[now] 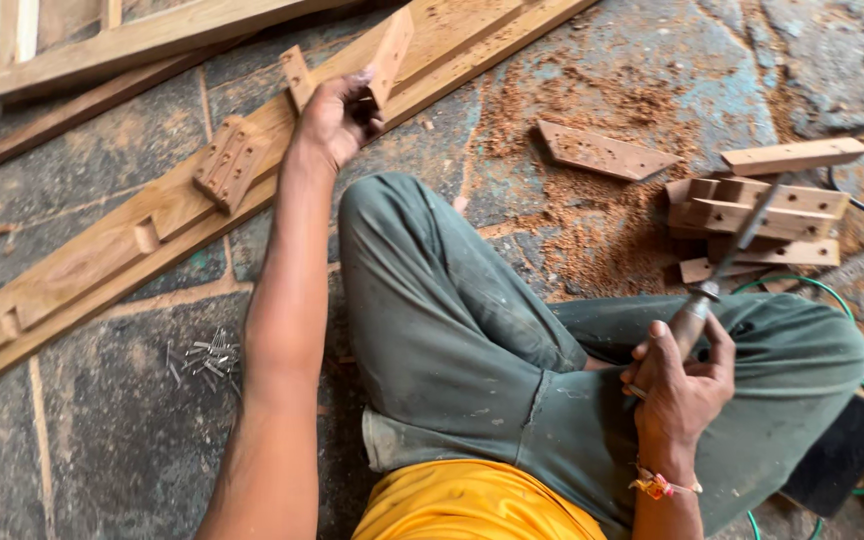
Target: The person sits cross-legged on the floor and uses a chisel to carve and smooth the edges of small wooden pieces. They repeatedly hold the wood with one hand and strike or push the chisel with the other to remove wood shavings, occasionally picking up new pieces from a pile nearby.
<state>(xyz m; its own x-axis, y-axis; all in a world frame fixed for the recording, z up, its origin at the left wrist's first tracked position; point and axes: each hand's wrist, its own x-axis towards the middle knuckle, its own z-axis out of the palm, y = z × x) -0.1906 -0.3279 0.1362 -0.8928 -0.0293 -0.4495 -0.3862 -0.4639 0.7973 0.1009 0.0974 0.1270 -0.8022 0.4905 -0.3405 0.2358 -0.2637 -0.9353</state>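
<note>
Nearest to us we see the yellow shirt (472,505) and the grey-green trousers (472,340) of the person, who sits on the stone floor (102,430) with the knees bent. The right hand (680,385) rests on the right thigh and is closed around the handle of a chisel (722,275), whose blade points up and away from the body; we think it is held this way so that the sharp end stays far from the legs. A coloured thread is tied at this wrist. The left hand (337,115) is stretched far forward, and its fingers are closed on a small wooden block (390,55) with little holes in it, which stands tilted above the long wooden beam (202,210). So the block is inside the left hand, well apart from the right hand and the chisel. On the beam, just beside the left hand, lies another drilled block (227,160), and lower we see cut notches. A small heap of nails (207,355) lies on the floor near the left forearm, probably to be in easy reach. At the right side a pile of wooden pieces (762,215) sits in sawdust (592,230), with a green cable (832,300) close by.
</note>
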